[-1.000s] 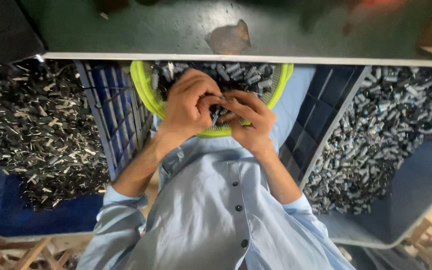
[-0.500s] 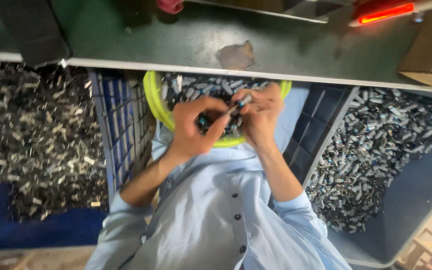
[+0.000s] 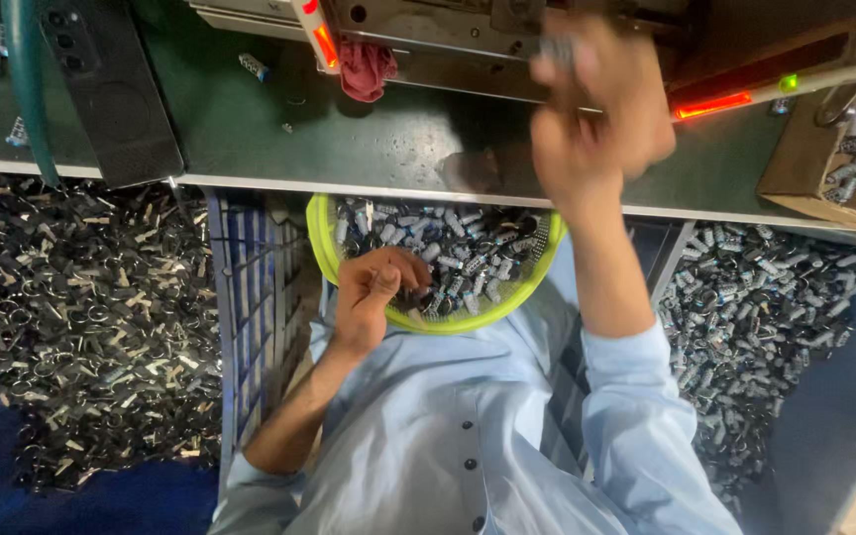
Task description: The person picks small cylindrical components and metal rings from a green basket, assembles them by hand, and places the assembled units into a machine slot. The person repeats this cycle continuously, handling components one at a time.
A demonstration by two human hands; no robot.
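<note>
A yellow-green round basket point(image 3: 329, 253) rests on my lap, filled with small grey-and-black cylindrical parts point(image 3: 468, 248). My left hand point(image 3: 374, 297) lies in the basket's near left side with its fingers curled over some of these parts. My right hand point(image 3: 596, 109) is raised above the green workbench point(image 3: 250, 129), blurred, up against the front of a machine point(image 3: 428, 20). Its fingertips pinch what looks like one small grey part.
A black flat device point(image 3: 111, 89) and a green hose point(image 3: 22, 89) lie at the bench's left, a red rag point(image 3: 367, 64) under the machine. Red indicator lights point(image 3: 715, 104) glow. A cardboard box point(image 3: 795, 178) sits right. Bins of metal clips point(image 3: 71, 317) and cylinders point(image 3: 755, 317) flank a blue crate point(image 3: 250, 297).
My right hand has left the basket and risen to the machine with a part. My left hand has stayed in the basket. The view has tilted up toward the bench.
</note>
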